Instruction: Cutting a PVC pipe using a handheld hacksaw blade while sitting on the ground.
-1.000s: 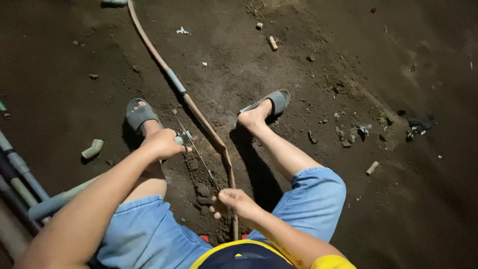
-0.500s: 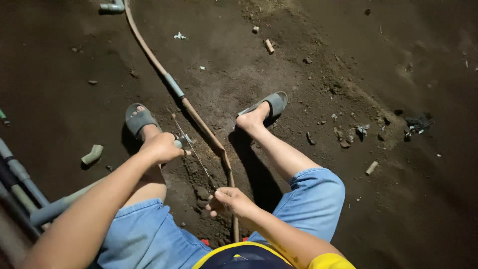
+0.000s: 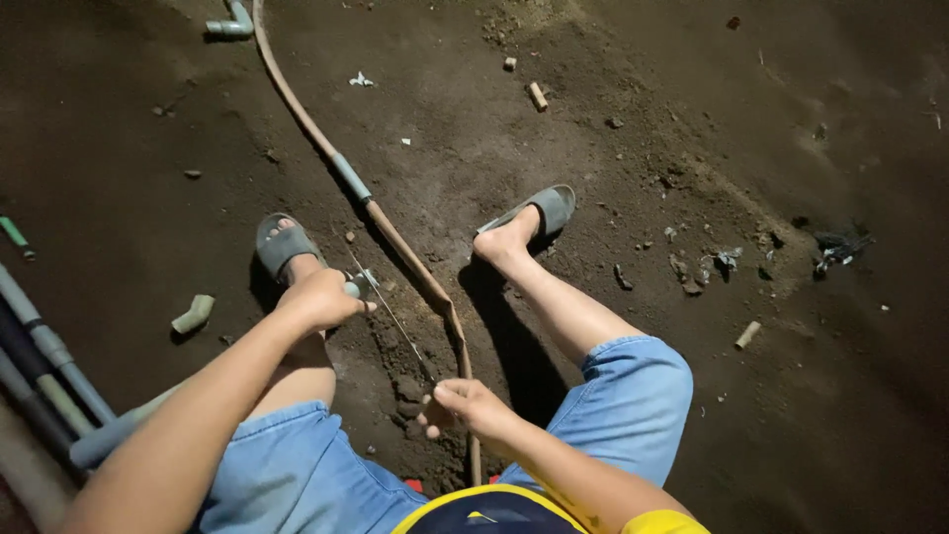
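Note:
I squat on bare dirt, a grey sandal on each foot. My left hand (image 3: 321, 297) is closed around a small grey metal piece (image 3: 362, 285) just in front of my left foot. A thin wire (image 3: 393, 321) runs from that piece down to my right hand (image 3: 470, 405), which pinches its near end between my knees. A long brown pipe (image 3: 395, 237) with a grey coupling (image 3: 351, 178) lies on the ground from the top of the view to between my legs, passing just right of the wire.
Grey and green pipes (image 3: 44, 366) lie at the left edge. A small pipe elbow (image 3: 193, 314) rests near my left foot, and another fitting (image 3: 229, 24) lies at the top. Short pipe offcuts (image 3: 537, 96) and scraps are scattered over the dirt to the right.
Both hands keep their hold on the wire in nearly the same place. Only the view has shifted slightly.

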